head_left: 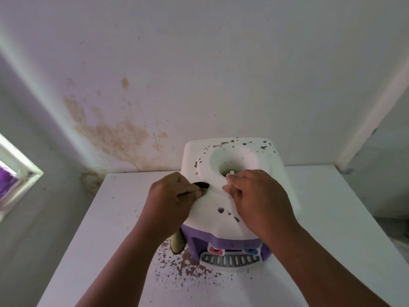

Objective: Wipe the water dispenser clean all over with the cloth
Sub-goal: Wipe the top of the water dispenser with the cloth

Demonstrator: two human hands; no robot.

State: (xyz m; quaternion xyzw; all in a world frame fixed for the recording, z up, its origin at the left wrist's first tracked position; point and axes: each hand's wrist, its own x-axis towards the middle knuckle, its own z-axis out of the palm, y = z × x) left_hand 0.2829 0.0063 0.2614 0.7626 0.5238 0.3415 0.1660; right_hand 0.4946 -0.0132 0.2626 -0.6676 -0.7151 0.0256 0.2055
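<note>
Water dispenser (230, 196), white on top and purple in front, stands toward the far side of a white desk (332, 218), close to a stained wall (110, 134). Dark specks dot its top around the round bottle well (232, 161), with more near the front edge, and a wider scatter lies on the desk just in front of the drip grille (230, 260).

The left hand (174, 200) is curled around something dark at the top's left edge; a tan strip (177, 243) hangs below that wrist, so I judge this to be the cloth, gripped and pressed to the surface. The right hand (256, 196) rests on the rim of the well with bent fingers, seemingly steadying the unit rather than grasping anything.

Risks from here: a hard sideways stroke could slide or tip the light dispenser on the smooth desk if the right hand lets up. Wiping specks toward the well may drop grit into the inlet and its small centre pin (231, 172). The dangling cloth end could drag through the desk debris and smear it back onto the purple front.
</note>
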